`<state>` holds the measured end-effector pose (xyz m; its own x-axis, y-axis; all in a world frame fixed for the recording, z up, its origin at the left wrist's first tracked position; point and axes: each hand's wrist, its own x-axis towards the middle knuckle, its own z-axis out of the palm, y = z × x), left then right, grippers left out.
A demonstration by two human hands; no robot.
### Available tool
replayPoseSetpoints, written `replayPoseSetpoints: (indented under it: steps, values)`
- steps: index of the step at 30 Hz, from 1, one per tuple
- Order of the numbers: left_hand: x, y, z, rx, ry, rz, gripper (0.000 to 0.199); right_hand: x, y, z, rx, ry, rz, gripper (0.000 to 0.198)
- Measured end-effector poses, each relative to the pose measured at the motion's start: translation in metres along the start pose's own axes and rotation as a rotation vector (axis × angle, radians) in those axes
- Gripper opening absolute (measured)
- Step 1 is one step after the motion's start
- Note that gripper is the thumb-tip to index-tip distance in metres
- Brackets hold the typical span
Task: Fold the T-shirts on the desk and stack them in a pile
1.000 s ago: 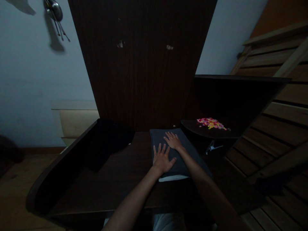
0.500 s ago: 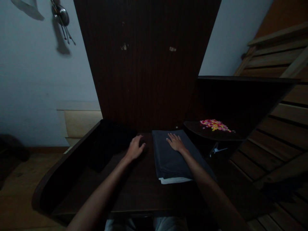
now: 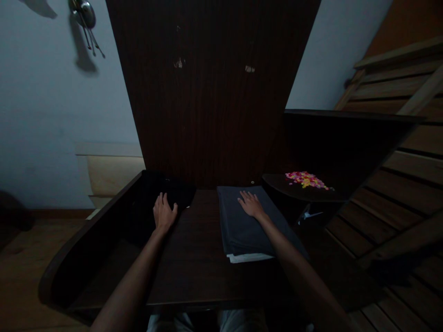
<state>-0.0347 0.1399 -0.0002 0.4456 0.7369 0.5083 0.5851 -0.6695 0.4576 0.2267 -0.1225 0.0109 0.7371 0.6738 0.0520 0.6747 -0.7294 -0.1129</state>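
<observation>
My right hand (image 3: 251, 204) lies flat with spread fingers on a folded dark grey cloth (image 3: 238, 230). A white layer (image 3: 249, 258) sticks out beneath the cloth's near edge. My left hand (image 3: 165, 213) is over a heap of black cloth (image 3: 145, 198) on the left of the desk, its fingers apart and nothing held in it. Whether the left palm presses on the black cloth I cannot tell in the dim light. Both cloths rest on the dark wooden desk (image 3: 197, 258).
A tall dark wooden panel (image 3: 214, 115) rises behind the desk. At right, a small shelf (image 3: 280, 184) bears a pile of pink, red and yellow pieces (image 3: 306, 179). A raised side edge (image 3: 90, 226) bounds the left. Wooden slats (image 3: 387, 198) stand far right.
My left hand has moved left, from the bare desk between the cloths to the black cloth. My right hand stays on the grey cloth. The view has shifted slightly.
</observation>
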Motion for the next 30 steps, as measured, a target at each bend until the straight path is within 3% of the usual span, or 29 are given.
replayPoseSetpoints:
  steps: [4,9,14,26,30]
  values:
    - [0.003,0.003,-0.007,-0.017,-0.008,-0.030,0.067,-0.003,-0.002,-0.002,-0.001,-0.007,0.007,0.069]
    - [0.003,0.002,-0.009,-0.032,-0.023,-0.060,0.065,-0.010,-0.004,-0.008,0.065,-0.002,-0.001,0.092]
    - [0.002,-0.001,-0.009,-0.064,-0.037,-0.043,0.065,-0.014,-0.001,-0.011,0.071,0.001,0.003,0.101]
    - [0.003,-0.002,-0.015,-0.106,-0.046,-0.072,0.071,-0.017,0.031,-0.014,0.053,-0.005,0.044,0.100]
    - [0.009,-0.003,-0.016,-0.174,-0.030,-0.156,0.071,-0.016,0.035,-0.015,0.054,-0.008,0.016,0.102]
